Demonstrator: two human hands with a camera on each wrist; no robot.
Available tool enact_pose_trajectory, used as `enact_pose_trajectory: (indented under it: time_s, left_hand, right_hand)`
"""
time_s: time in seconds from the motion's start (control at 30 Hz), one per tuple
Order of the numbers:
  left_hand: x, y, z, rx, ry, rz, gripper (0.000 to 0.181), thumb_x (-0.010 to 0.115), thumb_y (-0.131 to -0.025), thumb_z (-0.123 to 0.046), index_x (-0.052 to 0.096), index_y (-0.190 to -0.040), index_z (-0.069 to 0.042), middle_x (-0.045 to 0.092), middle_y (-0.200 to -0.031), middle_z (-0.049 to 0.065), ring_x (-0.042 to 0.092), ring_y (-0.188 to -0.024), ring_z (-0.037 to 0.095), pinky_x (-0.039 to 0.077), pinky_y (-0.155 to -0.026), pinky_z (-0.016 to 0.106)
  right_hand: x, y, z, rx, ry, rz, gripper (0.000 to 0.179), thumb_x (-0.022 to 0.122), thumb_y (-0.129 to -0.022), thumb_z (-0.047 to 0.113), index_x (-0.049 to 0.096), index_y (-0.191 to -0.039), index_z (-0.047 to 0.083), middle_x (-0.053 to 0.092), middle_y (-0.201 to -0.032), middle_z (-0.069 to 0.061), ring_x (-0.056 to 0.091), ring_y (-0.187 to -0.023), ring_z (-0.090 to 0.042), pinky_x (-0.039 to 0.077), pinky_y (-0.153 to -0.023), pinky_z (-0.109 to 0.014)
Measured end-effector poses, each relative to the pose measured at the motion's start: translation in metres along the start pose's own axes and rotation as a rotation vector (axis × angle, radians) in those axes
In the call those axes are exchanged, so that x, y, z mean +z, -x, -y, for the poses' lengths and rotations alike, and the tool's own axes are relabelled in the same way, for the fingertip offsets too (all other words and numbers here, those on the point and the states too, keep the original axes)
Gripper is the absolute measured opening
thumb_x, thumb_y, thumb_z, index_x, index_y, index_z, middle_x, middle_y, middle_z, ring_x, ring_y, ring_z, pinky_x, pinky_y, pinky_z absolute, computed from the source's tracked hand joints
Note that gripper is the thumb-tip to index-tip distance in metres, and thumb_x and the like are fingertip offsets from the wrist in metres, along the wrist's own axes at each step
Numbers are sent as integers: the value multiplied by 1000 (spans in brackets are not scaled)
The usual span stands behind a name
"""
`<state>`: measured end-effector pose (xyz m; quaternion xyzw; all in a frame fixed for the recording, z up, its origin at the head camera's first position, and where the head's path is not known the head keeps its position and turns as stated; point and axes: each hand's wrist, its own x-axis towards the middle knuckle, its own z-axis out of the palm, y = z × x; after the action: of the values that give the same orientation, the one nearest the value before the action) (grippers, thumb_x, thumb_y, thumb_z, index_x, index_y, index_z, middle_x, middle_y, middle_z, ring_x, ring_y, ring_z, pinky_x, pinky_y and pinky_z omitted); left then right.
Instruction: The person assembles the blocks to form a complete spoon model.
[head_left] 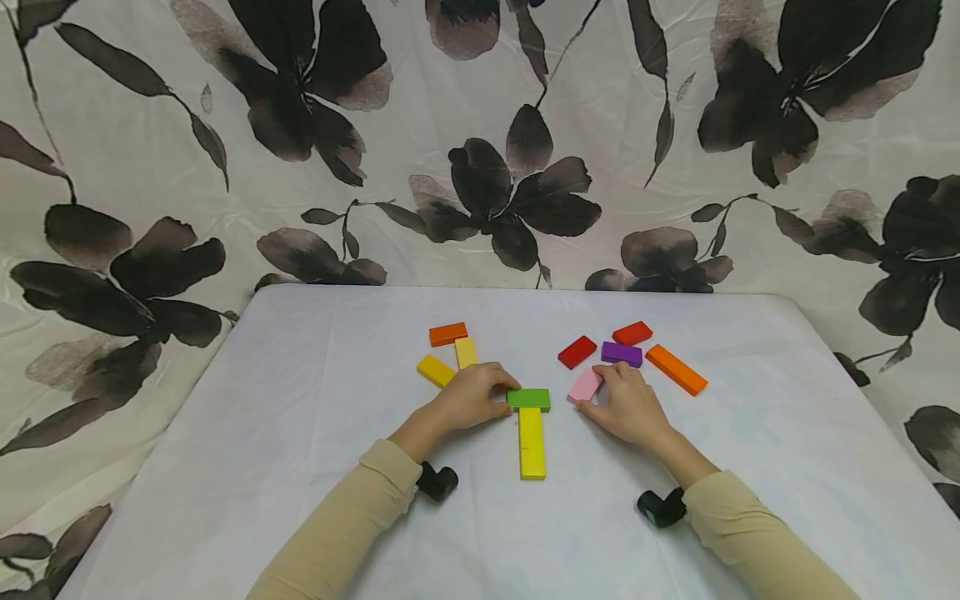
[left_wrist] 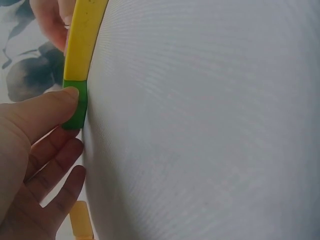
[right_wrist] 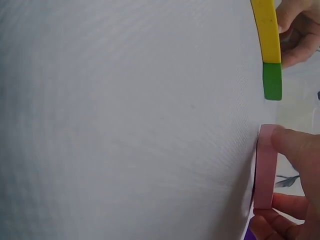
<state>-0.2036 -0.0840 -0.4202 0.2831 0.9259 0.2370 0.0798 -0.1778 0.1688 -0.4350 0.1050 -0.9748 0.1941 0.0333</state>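
Observation:
A green block lies crosswise at the far end of a long yellow block, the two forming a T on the white table. My left hand has its thumb and fingers at the left end of the green block, pinching it. To the right, my right hand pinches a pink block between thumb and fingers at its two ends. In the right wrist view the pink block is close to the table surface, a short gap away from the green block.
Behind my left hand lie an orange block, a pale yellow block and a yellow block. Around my right hand are two red blocks, a purple block and a long orange block. A floral cloth hangs behind the table.

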Motion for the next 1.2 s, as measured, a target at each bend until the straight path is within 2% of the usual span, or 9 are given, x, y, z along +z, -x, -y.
enact_pose_trajectory:
  time_s: [0.27,0.47,0.8,1.2]
  left_hand:
    - [1,1,-1,-3,-2,-3,30,72,-79,-16,68,-109,-12,62,-96,-2,52,-84,9,46,-78,23]
    - [2,-1,-1,-10,-6,4,30,71,-80,-17,68,-110,-13,62,-97,-3,52,-84,9,46,-80,22]
    - [1,0,-2,-19,-9,3,31,71,-80,-18,68,-110,-14,62,-97,-4,52,-84,9,46,-80,23]
    - [1,0,-2,-21,-21,1,30,71,-80,-19,68,-110,-14,62,-97,-4,52,-85,8,46,-80,22]
  right_hand:
    - [-2,3,1,-43,-3,-20,62,75,-74,34,55,-121,-1,54,-104,-17,51,-93,-28,49,-80,-43]
    - [-5,10,6,-72,-6,7,62,75,-73,33,55,-122,0,56,-110,-16,52,-98,-28,48,-85,-45]
    - [-10,26,14,-119,2,40,63,78,-70,34,57,-122,6,57,-110,-10,51,-96,-24,48,-83,-42]
    - [-14,47,30,-244,-7,35,63,81,-67,35,59,-120,10,58,-108,-5,52,-97,-20,49,-84,-37]
